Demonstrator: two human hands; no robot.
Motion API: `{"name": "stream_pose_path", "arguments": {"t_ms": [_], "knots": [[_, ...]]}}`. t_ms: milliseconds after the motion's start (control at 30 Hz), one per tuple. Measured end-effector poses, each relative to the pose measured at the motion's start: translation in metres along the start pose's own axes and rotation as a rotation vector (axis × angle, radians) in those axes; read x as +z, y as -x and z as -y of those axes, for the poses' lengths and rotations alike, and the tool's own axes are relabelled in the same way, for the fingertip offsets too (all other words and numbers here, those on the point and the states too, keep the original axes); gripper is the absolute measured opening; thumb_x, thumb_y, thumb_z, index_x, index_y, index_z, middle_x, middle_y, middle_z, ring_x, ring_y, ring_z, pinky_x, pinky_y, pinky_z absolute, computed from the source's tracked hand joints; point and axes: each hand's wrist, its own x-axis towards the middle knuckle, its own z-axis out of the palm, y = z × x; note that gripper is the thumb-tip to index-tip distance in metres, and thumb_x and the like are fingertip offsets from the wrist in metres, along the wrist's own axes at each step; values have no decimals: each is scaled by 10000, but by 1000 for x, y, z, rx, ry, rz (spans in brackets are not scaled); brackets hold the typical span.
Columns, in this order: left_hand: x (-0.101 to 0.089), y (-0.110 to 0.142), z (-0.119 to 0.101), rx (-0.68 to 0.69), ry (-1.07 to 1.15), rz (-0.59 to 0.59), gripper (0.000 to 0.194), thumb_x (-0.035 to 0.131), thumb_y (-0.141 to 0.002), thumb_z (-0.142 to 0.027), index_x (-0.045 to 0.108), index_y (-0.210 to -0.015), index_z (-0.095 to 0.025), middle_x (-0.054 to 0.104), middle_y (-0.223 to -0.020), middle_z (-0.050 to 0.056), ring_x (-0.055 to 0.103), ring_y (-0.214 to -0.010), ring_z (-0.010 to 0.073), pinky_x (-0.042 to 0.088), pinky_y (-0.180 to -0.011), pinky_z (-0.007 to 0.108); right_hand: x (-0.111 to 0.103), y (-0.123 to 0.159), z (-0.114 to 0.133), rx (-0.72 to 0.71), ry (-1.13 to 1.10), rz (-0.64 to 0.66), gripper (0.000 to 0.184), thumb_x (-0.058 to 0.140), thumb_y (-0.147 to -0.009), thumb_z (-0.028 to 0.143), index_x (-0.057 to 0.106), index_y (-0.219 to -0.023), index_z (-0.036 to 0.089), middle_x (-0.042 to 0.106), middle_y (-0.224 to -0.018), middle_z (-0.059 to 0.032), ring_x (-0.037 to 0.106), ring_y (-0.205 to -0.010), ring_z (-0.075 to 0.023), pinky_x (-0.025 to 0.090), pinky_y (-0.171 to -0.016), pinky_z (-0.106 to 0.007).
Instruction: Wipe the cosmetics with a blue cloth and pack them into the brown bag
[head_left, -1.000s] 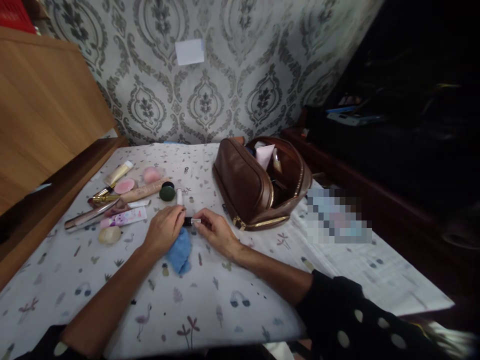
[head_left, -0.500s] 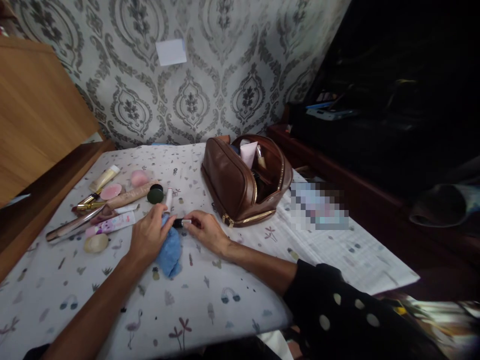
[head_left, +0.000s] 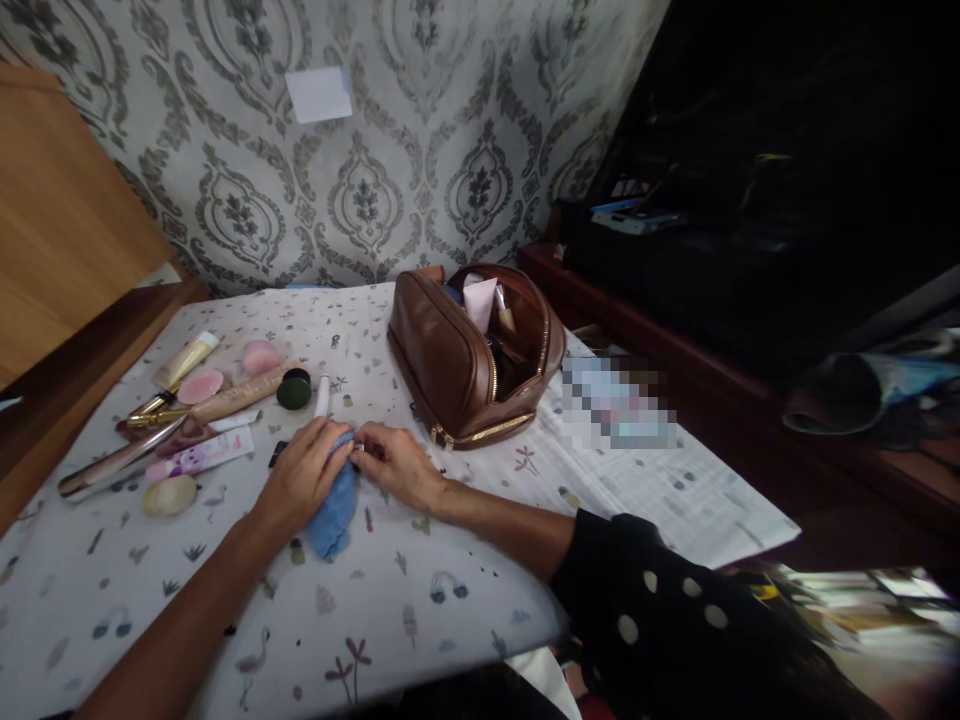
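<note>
My left hand [head_left: 300,468] is closed on a crumpled blue cloth [head_left: 331,515] that hangs down to the table. Against the cloth, my right hand [head_left: 401,465] pinches a small black-and-silver tube; only a silver glint shows at the fingertips, the rest being covered by fingers and cloth. A black piece [head_left: 277,453] peeks out left of my left hand; whether it belongs to the tube I cannot tell. Just behind the left knuckles is a slim white tube [head_left: 322,394], with a dark green round container [head_left: 293,390] beside it.
An unzipped brown makeup bag [head_left: 431,350] stands behind my right hand, a pink tube [head_left: 480,303] inside. At left lie a pink sponge [head_left: 260,357], a purple-and-white tube [head_left: 202,455], a cream tube [head_left: 187,360] and a pale oval item [head_left: 169,495]. A patterned cloth [head_left: 405,610] covers the table.
The hands have come closer together, and the black-and-silver tube between them is now mostly hidden by cloth and fingers. The black piece left of my left hand has come into view. The camera has shifted slightly.
</note>
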Motion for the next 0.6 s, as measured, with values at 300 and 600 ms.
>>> {"name": "stream_pose_path", "arguments": {"t_ms": [300,600], "knots": [[-3,-1,4,-91,-106,24,312,339,-1009,-418,556,-920,-212,636,-877,40,594,-833,220,456,-785,356,3,-1,-5,15,-117,-12,81,616,-872,229,651,-916,171,525,-598,66,493,-583,-99,362,-598,-213],[-3,-2,13,-172,-229,-2,339,299,-1012,-382,494,-790,-218,583,-762,34,565,-753,207,435,-714,327,3,-2,-10,12,-235,-31,153,594,-873,288,650,-921,153,544,-629,49,518,-557,-97,400,-576,-219]]}}
